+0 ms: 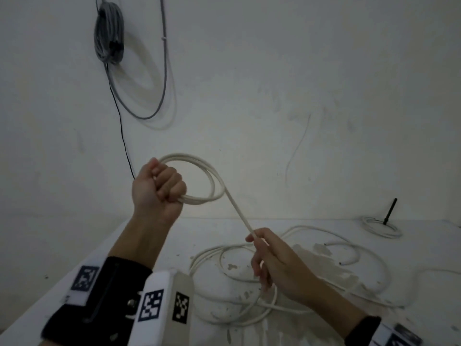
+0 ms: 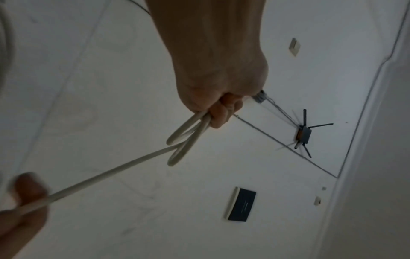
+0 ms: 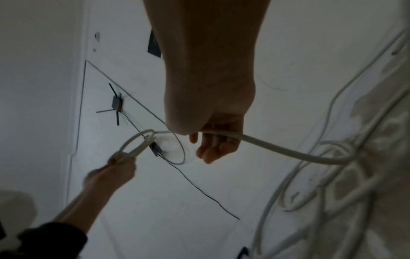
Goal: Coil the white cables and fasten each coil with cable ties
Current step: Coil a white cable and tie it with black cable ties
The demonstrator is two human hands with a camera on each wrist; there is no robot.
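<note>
My left hand (image 1: 163, 184) is raised in a fist and grips a small coil of white cable (image 1: 212, 182) of two or three loops. A straight run of the same cable (image 1: 239, 213) slants down from the coil to my right hand (image 1: 262, 248), which pinches it between thumb and forefinger, other fingers loose. In the left wrist view the left hand (image 2: 219, 108) grips the loops (image 2: 188, 140). In the right wrist view the cable (image 3: 277, 149) passes under the right hand (image 3: 213, 140). The loose cable (image 1: 249, 295) lies tangled on the white table (image 1: 62, 245).
A second small white coil (image 1: 381, 227) lies at the table's back right beside a black upright rod (image 1: 390, 211). A grey cable bundle (image 1: 109, 33) hangs on the wall, with a grey loop (image 1: 149, 96) and a thin black wire (image 1: 122, 136) below it.
</note>
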